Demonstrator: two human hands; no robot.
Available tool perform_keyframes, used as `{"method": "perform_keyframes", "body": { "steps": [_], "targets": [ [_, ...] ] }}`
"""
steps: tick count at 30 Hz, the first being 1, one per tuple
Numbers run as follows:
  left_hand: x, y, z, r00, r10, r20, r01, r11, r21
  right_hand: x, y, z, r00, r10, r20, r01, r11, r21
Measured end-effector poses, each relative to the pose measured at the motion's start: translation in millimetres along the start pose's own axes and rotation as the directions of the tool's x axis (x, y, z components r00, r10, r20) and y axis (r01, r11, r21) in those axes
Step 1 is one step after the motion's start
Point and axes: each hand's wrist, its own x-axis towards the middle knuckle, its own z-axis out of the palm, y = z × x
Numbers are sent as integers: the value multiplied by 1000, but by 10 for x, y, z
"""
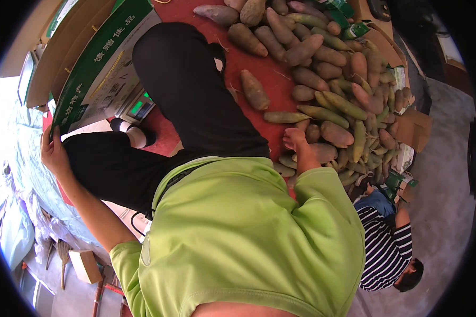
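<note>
At the left, my left hand (53,152) grips the lower corner of a green and white cardboard box (82,87), thumb and fingers on its edge. Close to the heap's near left side is my right hand (294,138), its fingers curled in. What they hold, if anything, is hidden. Beside it lie long green radishes (322,114) and thicker brownish-pink root vegetables (337,134). One pinkish root (255,90) lies apart on the red surface. Behind the box edge, a scale (137,108) with a lit green display partly shows.
My bent legs (195,90) in black trousers lie between box and heap. Beyond the heap at right are cardboard flaps (413,129) and a person in a striped shirt (383,248). Clear plastic sheeting (21,174), a broom (63,256) and a small carton (85,266) lie at left.
</note>
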Motion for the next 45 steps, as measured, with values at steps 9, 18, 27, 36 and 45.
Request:
{"method": "perform_keyframes", "body": {
  "steps": [9,18,27,36,45],
  "targets": [
    [-49,188,5,1000,11,7,-12,1000,4,463,-150,293,990,142,25,-135,852,506],
    [-54,344,-17,998,-51,-34,52,998,40,945,-229,362,930,366,-6,-273,704,656],
    [-82,412,-29,999,20,-50,-18,999,35,638,-203,405,964,234,128,-261,733,628],
    [-57,399,-40,997,40,-65,-40,999,1,-128,-1379,502,487,-873,26,872,485,-60],
    [-75,458,-98,1000,14,-20,-12,995,95,-2878,-3404,1117,-111,-992,53,972,-97,213]
  ]
}}
